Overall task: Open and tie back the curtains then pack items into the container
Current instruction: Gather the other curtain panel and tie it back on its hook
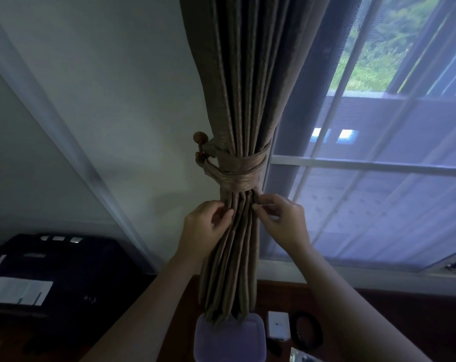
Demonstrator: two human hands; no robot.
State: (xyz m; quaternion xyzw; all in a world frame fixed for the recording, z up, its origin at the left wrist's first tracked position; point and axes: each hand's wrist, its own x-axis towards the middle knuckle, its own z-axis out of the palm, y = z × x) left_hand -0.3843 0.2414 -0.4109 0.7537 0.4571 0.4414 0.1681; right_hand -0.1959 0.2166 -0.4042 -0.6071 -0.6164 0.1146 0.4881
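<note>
Brown pleated fabric curtain [243,100], tied back left of the window [365,205] by a matching fabric band [237,175]; left hand [206,226] and right hand [281,218] pinch pleats beneath it; packing the near translucent plastic container [229,338] probably remains.

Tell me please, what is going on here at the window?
A person is tidying the curtain, which is already gathered and bound by a fabric tie-back looped on a wooden wall hook. The left hand and the right hand each pinch the folds just below the tie-back, one on each side. Lower down, a translucent container, a small white box and a dark ring lie on a wooden table. Nothing is being packed yet.
</note>
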